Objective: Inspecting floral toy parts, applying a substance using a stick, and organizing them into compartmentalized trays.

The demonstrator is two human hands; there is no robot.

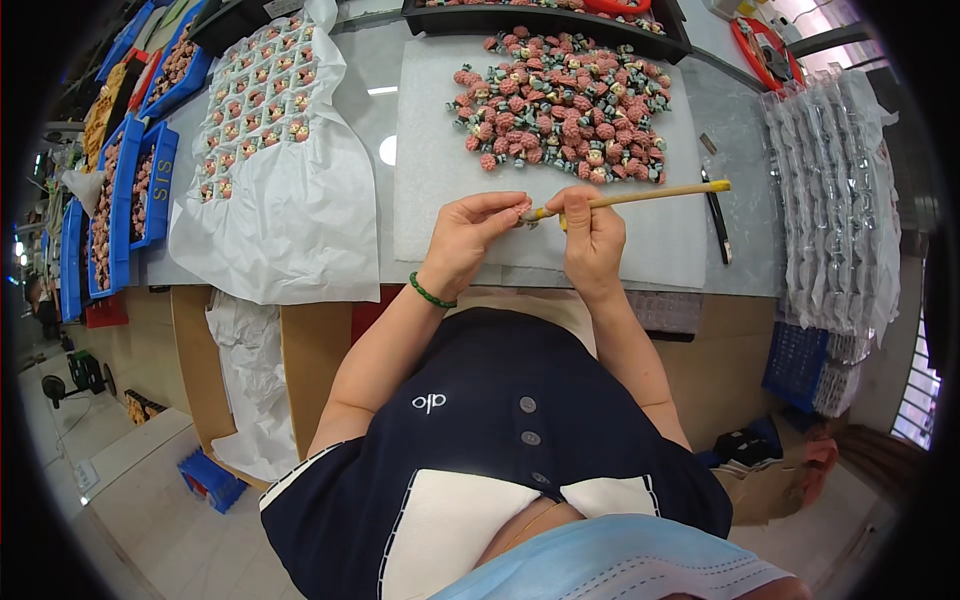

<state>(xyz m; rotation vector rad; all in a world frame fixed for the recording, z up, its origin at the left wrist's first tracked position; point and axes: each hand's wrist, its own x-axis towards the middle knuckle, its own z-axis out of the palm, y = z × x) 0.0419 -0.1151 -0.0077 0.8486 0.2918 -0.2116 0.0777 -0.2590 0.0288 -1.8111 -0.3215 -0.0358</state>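
Above the near edge of a white foam mat (425, 150), my left hand (465, 235) pinches a small figurine (526, 213) with a pink top and greyish lower part. Fingers cover much of it. My right hand (594, 240) is closed around a slim wooden-handled tool (665, 193) with a yellow end pointing right. Its other end meets or nearly touches the figurine; I cannot tell what kind of tip it has. Just beyond both hands lies a loose heap of similar pink-topped figurines (565, 105).
Left of the mat is a compartment tray of figurines (258, 95) with white paper (280, 235) over its near part. A black pen-like tool (718, 225) lies right. Clear plastic trays (830, 200) are stacked far right. Blue bins (155, 185) line the left; a black tray (550, 22) stands behind.
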